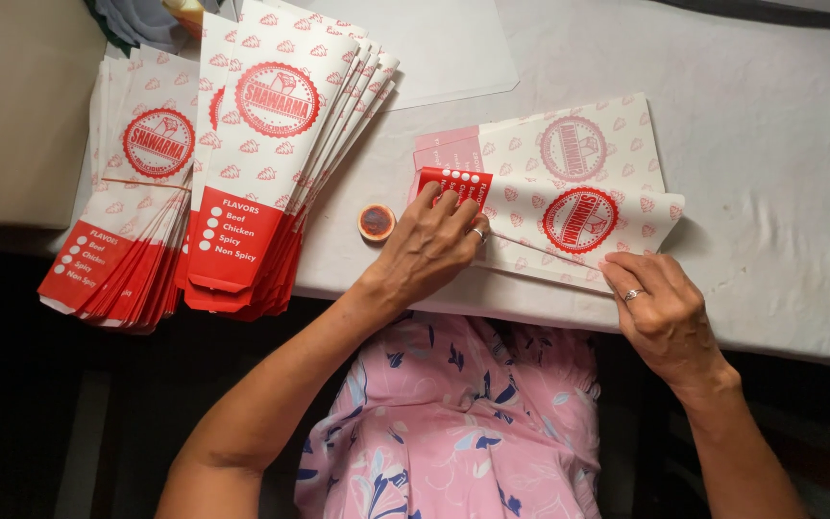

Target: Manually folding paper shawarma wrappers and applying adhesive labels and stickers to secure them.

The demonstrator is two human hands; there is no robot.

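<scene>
A white paper food bag (578, 183) with red round stamps and a red end lies sideways on the white table cover (770, 135), partly folded over itself. My left hand (429, 245) presses flat on its red end with fingers spread. My right hand (660, 303) rests on the bag's near edge at the table's front, fingertips pinching the paper fold. A small round pot (376, 222) with dark brownish contents sits just left of my left hand.
Two fanned stacks of finished red-and-white paper bags (242, 163) lie at the left, the outer stack (132, 202) overhanging the table edge. A plain white sheet (434, 48) lies at the back. A beige surface (12, 115) fills the far left.
</scene>
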